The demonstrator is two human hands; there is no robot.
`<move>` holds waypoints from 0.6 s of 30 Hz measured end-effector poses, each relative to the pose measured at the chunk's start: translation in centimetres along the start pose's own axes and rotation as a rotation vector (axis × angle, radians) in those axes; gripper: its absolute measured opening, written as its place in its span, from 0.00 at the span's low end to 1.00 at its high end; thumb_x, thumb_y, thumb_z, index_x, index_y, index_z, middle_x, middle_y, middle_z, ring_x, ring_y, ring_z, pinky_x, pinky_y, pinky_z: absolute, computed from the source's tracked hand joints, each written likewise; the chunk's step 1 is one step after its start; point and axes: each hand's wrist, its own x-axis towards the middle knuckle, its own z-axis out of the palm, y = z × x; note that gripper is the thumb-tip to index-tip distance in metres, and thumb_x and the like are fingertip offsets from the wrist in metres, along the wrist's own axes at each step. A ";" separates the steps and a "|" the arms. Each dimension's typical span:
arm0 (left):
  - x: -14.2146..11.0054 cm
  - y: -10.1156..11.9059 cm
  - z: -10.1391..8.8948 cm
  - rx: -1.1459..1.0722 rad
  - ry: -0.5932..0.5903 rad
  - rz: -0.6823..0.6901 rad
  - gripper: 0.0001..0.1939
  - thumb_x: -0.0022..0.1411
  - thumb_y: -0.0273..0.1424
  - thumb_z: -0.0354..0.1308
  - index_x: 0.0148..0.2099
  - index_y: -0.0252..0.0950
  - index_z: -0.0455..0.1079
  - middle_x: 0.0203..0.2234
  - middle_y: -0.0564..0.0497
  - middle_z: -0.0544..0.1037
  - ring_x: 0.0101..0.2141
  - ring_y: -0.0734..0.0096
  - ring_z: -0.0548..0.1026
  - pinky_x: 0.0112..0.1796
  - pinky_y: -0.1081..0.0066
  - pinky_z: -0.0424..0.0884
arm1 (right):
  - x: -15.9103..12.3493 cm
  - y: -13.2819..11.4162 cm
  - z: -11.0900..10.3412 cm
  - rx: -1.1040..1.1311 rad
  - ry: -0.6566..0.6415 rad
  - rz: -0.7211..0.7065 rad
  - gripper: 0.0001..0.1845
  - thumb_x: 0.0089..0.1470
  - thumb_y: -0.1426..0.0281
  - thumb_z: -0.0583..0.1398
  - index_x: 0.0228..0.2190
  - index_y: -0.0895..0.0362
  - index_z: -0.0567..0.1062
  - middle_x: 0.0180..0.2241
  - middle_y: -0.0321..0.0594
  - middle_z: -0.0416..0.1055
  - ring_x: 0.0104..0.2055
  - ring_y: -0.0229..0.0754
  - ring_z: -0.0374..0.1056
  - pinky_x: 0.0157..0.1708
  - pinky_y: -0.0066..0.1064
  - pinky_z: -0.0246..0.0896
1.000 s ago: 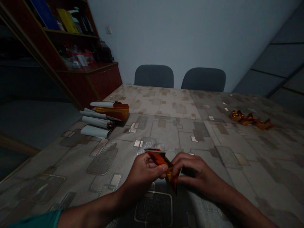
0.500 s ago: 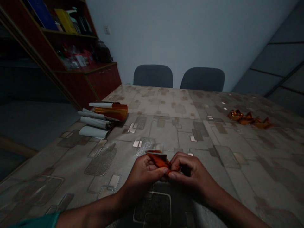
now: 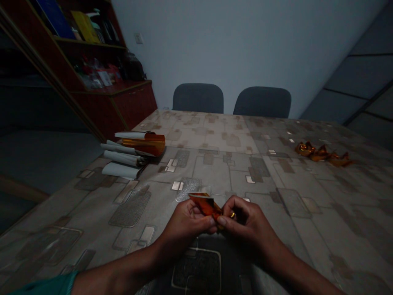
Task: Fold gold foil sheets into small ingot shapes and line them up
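Note:
Low over the near middle of the table, both hands hold one piece of folded orange-gold foil paper (image 3: 204, 203). My left hand (image 3: 188, 219) grips its left part, thumb on the near side and fingers behind. The thumb and index finger of my right hand (image 3: 242, 215) pinch its right end, and a small shiny bit of foil shows between those fingers. The paper's left end flares into an open flap with a pale inner edge. Its right end is mostly hidden by the fingers.
Loosely folded foil sheets (image 3: 144, 145) with pale backs lie stacked at the left. Several folded gold foil pieces (image 3: 322, 153) sit in a row at the far right of the patterned table (image 3: 215, 172). Two chairs (image 3: 198, 98) stand behind it, and a red cabinet (image 3: 132, 104) is at the back left.
The fingers of my right hand have shifted slightly on the foil's right end, and a shiny bit now shows there. The flap at the left has tilted a little.

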 end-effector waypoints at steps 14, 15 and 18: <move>-0.7 1.1 0.4 0.004 0.050 -0.076 0.21 0.50 0.40 0.73 0.40 0.29 0.77 0.34 0.42 0.83 0.32 0.67 0.81 0.32 0.74 0.75 | 0.0 -0.5 -0.3 -0.057 0.046 0.006 0.11 0.54 0.62 0.60 0.24 0.54 0.67 0.21 0.33 0.65 0.24 0.38 0.59 0.23 0.30 0.50; -0.7 1.0 0.3 0.010 0.041 -0.076 0.20 0.50 0.40 0.72 0.40 0.30 0.77 0.33 0.42 0.83 0.33 0.66 0.81 0.32 0.74 0.75 | 0.1 -0.6 -0.2 -0.072 0.054 0.013 0.11 0.53 0.63 0.59 0.24 0.54 0.67 0.21 0.34 0.66 0.23 0.38 0.60 0.23 0.30 0.51; -0.6 0.7 0.1 0.023 0.016 -0.069 0.19 0.51 0.39 0.72 0.40 0.30 0.78 0.33 0.43 0.83 0.34 0.65 0.81 0.32 0.74 0.75 | 0.2 -0.7 -0.2 -0.144 0.073 -0.003 0.10 0.51 0.64 0.59 0.22 0.54 0.66 0.20 0.34 0.66 0.23 0.38 0.60 0.23 0.30 0.51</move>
